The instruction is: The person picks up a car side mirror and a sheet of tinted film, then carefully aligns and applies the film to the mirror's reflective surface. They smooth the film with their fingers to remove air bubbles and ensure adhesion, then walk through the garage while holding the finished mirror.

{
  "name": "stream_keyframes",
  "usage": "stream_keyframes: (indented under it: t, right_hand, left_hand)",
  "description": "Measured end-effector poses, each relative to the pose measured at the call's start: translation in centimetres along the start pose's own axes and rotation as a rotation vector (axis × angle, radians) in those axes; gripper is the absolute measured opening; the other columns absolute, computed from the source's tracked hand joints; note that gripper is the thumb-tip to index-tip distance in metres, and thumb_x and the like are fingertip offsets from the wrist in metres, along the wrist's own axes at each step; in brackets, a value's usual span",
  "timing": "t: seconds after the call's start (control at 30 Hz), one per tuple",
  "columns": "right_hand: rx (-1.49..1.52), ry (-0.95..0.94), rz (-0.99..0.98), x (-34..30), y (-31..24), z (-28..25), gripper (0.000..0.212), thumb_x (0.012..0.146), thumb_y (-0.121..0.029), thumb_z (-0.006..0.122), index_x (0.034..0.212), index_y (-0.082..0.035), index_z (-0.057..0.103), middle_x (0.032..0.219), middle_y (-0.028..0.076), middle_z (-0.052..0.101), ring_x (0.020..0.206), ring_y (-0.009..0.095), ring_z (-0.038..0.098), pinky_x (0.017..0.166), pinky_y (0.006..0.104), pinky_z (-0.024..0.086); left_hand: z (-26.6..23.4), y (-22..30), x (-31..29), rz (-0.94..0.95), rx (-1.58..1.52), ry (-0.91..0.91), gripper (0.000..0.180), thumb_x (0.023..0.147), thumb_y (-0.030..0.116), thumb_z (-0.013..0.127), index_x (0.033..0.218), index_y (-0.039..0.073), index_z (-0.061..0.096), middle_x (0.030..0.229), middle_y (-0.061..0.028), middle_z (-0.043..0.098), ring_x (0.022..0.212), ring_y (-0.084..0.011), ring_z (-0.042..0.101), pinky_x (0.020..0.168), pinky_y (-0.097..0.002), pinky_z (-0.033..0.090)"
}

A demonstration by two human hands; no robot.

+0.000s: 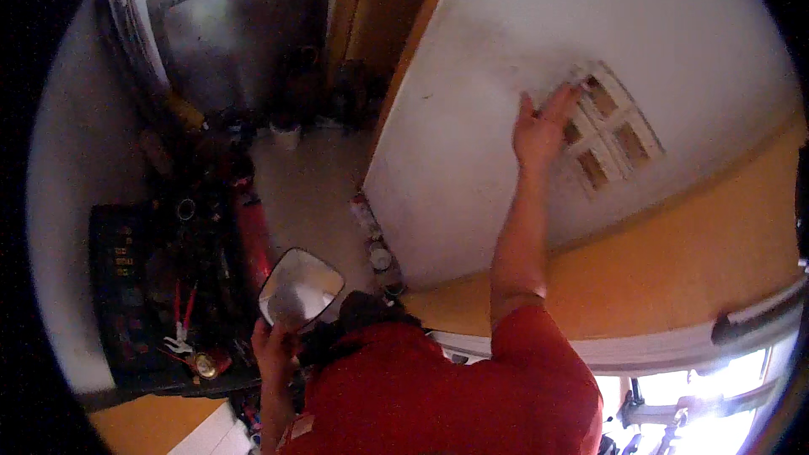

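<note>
My left hand (274,350) is closed on the lower edge of a mirror (302,288), a rounded square with a dark rim and a bright reflecting face. It is held low, in front of my red shirt. My right arm stretches up to the white wall (455,143). There my right hand (543,131) has its fingers extended and its thumb apart, against the left side of a pale ventilation block (608,131) with several square openings. Smudges darken the wall around the fingers. Whether the fingertips press on the block's frame is hard to make out.
To the left, a dark, cluttered bench bears red-handled pliers (185,312) and a black tool case (126,261). A red, long object (251,240) lies beside it. A white tub (286,135) stands on the grey floor (312,185). Bright daylight enters at lower right.
</note>
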State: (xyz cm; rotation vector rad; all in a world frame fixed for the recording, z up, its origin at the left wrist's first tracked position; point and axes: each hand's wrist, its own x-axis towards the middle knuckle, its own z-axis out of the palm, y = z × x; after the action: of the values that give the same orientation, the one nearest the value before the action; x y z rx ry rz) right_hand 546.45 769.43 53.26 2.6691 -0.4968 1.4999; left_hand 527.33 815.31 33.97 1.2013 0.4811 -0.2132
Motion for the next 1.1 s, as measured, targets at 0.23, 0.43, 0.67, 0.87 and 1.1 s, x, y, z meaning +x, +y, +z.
stream_keyframes:
  t: [0.23,0.43,0.67,0.87,1.1]
  right_hand:
    - [1.045,-0.645,0.531,-12.8,-1.4,12.7,0.042,0.096,-0.017,0.058,0.134,-0.001,0.050,0.096,0.008,0.064,0.074,0.014,0.063,0.061,0.0294,0.054]
    - [1.459,-1.616,0.579,-17.9,-15.8,20.8,0.062,0.091,-0.018,0.067,0.139,0.005,0.035,0.084,0.007,0.061,0.067,0.009,0.057,0.054,0.0251,0.046]
    - [1.321,-1.463,0.626,-12.4,-18.7,33.6,0.033,0.087,-0.014,0.069,0.109,0.002,0.049,0.071,0.004,0.058,0.054,0.009,0.052,0.046,0.0256,0.042]
    - [1.325,-1.369,0.891,-8.1,-21.1,40.8,0.028,0.091,-0.013,0.063,0.111,0.002,0.050,0.071,0.005,0.058,0.055,0.011,0.054,0.050,0.0278,0.044]
    - [1.250,-1.258,0.931,-2.1,-24.3,51.3,0.017,0.097,-0.017,0.056,0.105,-0.003,0.051,0.073,0.005,0.062,0.055,0.009,0.055,0.047,0.0244,0.042]
  left_hand:
    - [2.8,2.1,15.1,-0.012,0.051,-0.153,0.017,0.096,0.020,0.059,0.101,0.004,0.056,0.082,-0.0026,0.061,0.060,-0.0101,0.055,0.053,-0.0244,0.047]
    - [8.5,6.7,28.7,0.061,0.099,-0.199,0.014,0.097,0.017,0.057,0.102,0.004,0.058,0.076,-0.0021,0.060,0.058,-0.0097,0.055,0.055,-0.0233,0.047]
    - [15.9,12.8,41.7,0.082,0.326,-0.167,0.019,0.095,0.022,0.061,0.099,0.004,0.058,0.074,-0.0008,0.059,0.056,-0.0096,0.054,0.053,-0.0245,0.045]
    - [21.4,14.6,51.5,0.025,0.212,-0.087,0.030,0.090,0.010,0.066,0.115,0.003,0.051,0.082,-0.0064,0.062,0.061,-0.0106,0.055,0.051,-0.0248,0.043]
    - [28.5,17.7,66.3,0.223,0.569,0.011,0.076,0.077,0.008,0.078,0.138,0.000,0.033,0.098,-0.0106,0.061,0.068,-0.0144,0.060,0.054,-0.0258,0.049]
